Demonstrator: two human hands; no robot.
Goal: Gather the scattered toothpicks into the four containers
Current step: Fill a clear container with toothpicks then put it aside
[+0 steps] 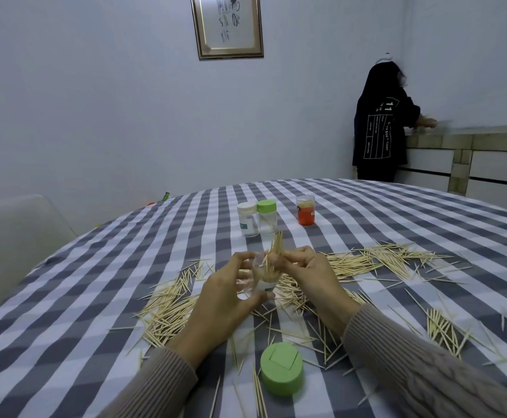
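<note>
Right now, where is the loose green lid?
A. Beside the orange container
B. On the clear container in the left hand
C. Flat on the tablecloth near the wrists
C: the green lid lies on the checked tablecloth, off the held clear container.

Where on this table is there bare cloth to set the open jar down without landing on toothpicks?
Bare cloth lies left of the left hand, toward the chair, and around the three capped jars. A bare strip also runs between those jars and the toothpicks. It is crowded under both hands, right of the right hand, and near the green lid.
</note>
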